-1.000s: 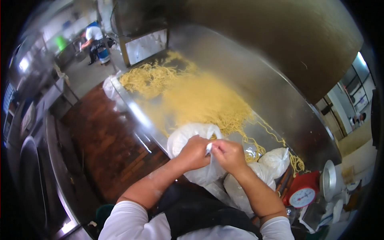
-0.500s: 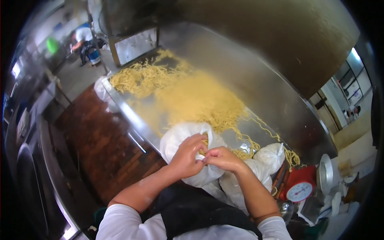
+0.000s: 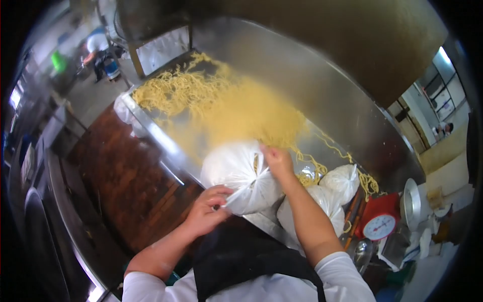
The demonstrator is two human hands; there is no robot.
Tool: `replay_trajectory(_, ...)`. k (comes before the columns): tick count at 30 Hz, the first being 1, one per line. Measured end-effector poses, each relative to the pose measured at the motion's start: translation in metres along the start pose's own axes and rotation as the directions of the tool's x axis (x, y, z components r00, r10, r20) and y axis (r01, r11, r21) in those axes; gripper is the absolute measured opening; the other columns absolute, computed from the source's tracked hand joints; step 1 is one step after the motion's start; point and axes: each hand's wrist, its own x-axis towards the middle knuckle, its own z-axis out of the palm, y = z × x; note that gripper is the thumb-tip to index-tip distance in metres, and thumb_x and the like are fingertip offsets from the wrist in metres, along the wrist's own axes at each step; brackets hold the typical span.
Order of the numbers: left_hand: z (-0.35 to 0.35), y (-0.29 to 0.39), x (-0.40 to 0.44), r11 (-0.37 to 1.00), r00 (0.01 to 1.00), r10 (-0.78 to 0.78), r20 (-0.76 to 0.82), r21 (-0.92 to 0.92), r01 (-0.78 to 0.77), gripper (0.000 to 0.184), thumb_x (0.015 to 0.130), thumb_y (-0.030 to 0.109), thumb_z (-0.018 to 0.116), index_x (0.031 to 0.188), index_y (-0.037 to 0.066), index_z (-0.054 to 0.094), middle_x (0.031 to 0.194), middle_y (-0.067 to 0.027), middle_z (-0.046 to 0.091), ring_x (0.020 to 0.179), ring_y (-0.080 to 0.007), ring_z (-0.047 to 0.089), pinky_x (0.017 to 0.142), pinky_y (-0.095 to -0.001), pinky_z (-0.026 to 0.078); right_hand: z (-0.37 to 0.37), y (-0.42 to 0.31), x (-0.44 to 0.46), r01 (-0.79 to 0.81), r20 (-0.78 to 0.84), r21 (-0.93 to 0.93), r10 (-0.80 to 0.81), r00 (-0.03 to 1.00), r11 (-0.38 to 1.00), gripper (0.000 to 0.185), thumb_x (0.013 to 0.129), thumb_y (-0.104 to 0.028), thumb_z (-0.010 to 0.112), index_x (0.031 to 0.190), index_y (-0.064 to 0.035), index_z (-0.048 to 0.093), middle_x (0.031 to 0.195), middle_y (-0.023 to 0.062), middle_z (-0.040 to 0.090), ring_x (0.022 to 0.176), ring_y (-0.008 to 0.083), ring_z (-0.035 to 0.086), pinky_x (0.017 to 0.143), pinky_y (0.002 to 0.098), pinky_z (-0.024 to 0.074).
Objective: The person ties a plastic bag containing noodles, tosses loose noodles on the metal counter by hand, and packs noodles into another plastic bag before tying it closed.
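Note:
A full white plastic bag (image 3: 226, 166) rests on the near edge of the metal table, its top gathered at the middle with some yellow noodles showing through a gap. My left hand (image 3: 209, 209) pinches a twisted corner of the bag at its near left side. On the far right side of the same bag, my right hand (image 3: 277, 162) has its fingers closed on the plastic. Beyond the bag lies a wide heap of yellow noodles (image 3: 241, 108), partly blurred. Two more filled bags, a large one (image 3: 314, 204) and a smaller one (image 3: 342, 182), sit to the right.
A red scale (image 3: 378, 224) with a metal pan (image 3: 411, 204) stands at the right. The metal table's raised rim (image 3: 158, 136) runs along the left. A person (image 3: 96, 45) bends at the far left, and another person (image 3: 445, 129) shows at the far right.
My hands were together at the bag's gathered top and have moved apart, the left toward me and the right away. The bag's top is now drawn together, and the view has shifted slightly.

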Motion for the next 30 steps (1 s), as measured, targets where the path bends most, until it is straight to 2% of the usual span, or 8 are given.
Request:
replay_trajectory(7, -0.024, 0.016, -0.017, 0.561, 0.727, -0.674, 0.131, -0.550, 0.619, 0.011, 0.069, 0.012, 0.060, 0.076, 0.004, 0.057, 0.114, -0.0109, 0.060, 0.105, -0.0186, 0.053, 0.089, -0.0264, 0.040, -0.002, 0.032, -0.003, -0.051, -0.090, -0.029, 0.048, 0.995, 0.998, 0.063, 0.082, -0.060, 0.062, 0.061, -0.0008, 0.060, 0.057, 0.0162, 0.056, 0.052, 0.0283, 0.052, 0.054, 0.0427, 0.0412)
replay_trajectory(12, -0.022, 0.010, 0.035, 0.328, 0.892, -0.428, 0.145, -0.895, 0.303, 0.052, 0.068, 0.023, 0.061, 0.116, 0.003, 0.059, 0.141, -0.0153, 0.048, 0.116, -0.0255, 0.052, 0.105, -0.0360, 0.032, -0.025, 0.041, -0.082, 0.050, 0.111, 0.005, -0.050, 0.993, 0.999, 0.051, 0.083, -0.048, 0.067, 0.066, -0.0009, 0.059, 0.061, 0.0145, 0.058, 0.052, 0.0249, 0.052, 0.053, 0.0387, 0.0425)
replay_trajectory(15, 0.022, -0.010, 0.089, 0.678, 0.981, -0.192, 0.001, -0.723, 0.133, 0.083, 0.074, 0.011, 0.065, 0.148, 0.006, 0.026, 0.147, -0.0139, 0.037, 0.117, -0.0247, 0.051, 0.102, -0.0370, 0.039, -0.045, 0.004, -0.133, 0.112, 0.266, 0.081, -0.130, 0.955, 0.990, 0.035, 0.080, -0.035, 0.071, 0.072, -0.0020, 0.061, 0.069, 0.0132, 0.062, 0.058, 0.0266, 0.056, 0.056, 0.0391, 0.0453)
replay_trajectory(17, 0.061, -0.046, 0.109, 0.845, 0.995, -0.088, 0.038, -0.527, 0.094, 0.091, 0.082, -0.006, 0.059, 0.153, 0.007, 0.003, 0.139, -0.0114, 0.042, 0.104, -0.0181, 0.055, 0.090, -0.0302, 0.046, -0.050, -0.015, -0.143, 0.512, 0.147, 0.111, -0.524, 0.839, 0.852, 0.019, 0.077, -0.021, 0.072, 0.080, -0.0044, 0.065, 0.083, 0.0120, 0.066, 0.070, 0.0279, 0.062, 0.064, 0.0384, 0.0495)
replay_trajectory(20, 0.075, -0.044, 0.115, 0.995, 0.971, 0.003, 0.241, -0.098, 0.021, 0.076, 0.084, 0.000, 0.058, 0.149, 0.006, 0.018, 0.103, -0.0086, 0.057, 0.080, -0.0126, 0.054, 0.077, -0.0281, 0.048, -0.065, -0.037, -0.119, 0.727, -0.186, -0.149, -0.741, 0.645, 0.670, 0.017, 0.075, -0.016, 0.072, 0.088, -0.0056, 0.068, 0.095, 0.0112, 0.066, 0.082, 0.0301, 0.064, 0.071, 0.0380, 0.0518)
replay_trajectory(25, 0.069, -0.047, 0.125, 0.993, 0.899, 0.072, 0.433, -0.111, -0.026, 0.053, 0.080, 0.004, 0.059, 0.132, 0.003, 0.048, 0.080, -0.0078, 0.061, 0.077, -0.0146, 0.057, 0.071, -0.0312, 0.050, -0.042, -0.018, -0.095, 0.417, -0.265, 0.156, -0.368, 0.891, 0.896, 0.018, 0.078, -0.011, 0.072, 0.094, -0.0032, 0.070, 0.093, 0.0107, 0.066, 0.074, 0.0196, 0.066, 0.062, 0.0295, 0.0516)
replay_trajectory(27, 0.069, -0.055, 0.124, 0.990, 0.947, -0.141, 0.288, 0.067, 0.127, 0.049, 0.081, 0.007, 0.060, 0.129, 0.004, 0.051, 0.082, -0.0102, 0.064, 0.080, -0.0172, 0.060, 0.072, -0.0325, 0.050, -0.026, -0.011, -0.096, 0.329, -0.259, 0.291, -0.257, 0.931, 0.899, 0.013, 0.083, -0.011, 0.071, 0.093, -0.0024, 0.069, 0.086, 0.0080, 0.066, 0.067, 0.0103, 0.061, 0.058, 0.0245, 0.0494)
replay_trajectory(30, 0.078, -0.039, 0.118, 0.998, 0.999, -0.016, 0.051, 0.053, 0.013, 0.051, 0.080, 0.008, 0.061, 0.130, 0.007, 0.051, 0.084, -0.0135, 0.066, 0.081, -0.0259, 0.064, 0.072, -0.0366, 0.052, -0.011, -0.009, -0.092, 0.221, -0.165, 0.570, -0.154, 0.974, 0.791, 0.013, 0.088, -0.013, 0.067, 0.093, -0.0007, 0.066, 0.079, 0.0032, 0.063, 0.059, 0.0072, 0.055, 0.053, 0.0223, 0.0458)
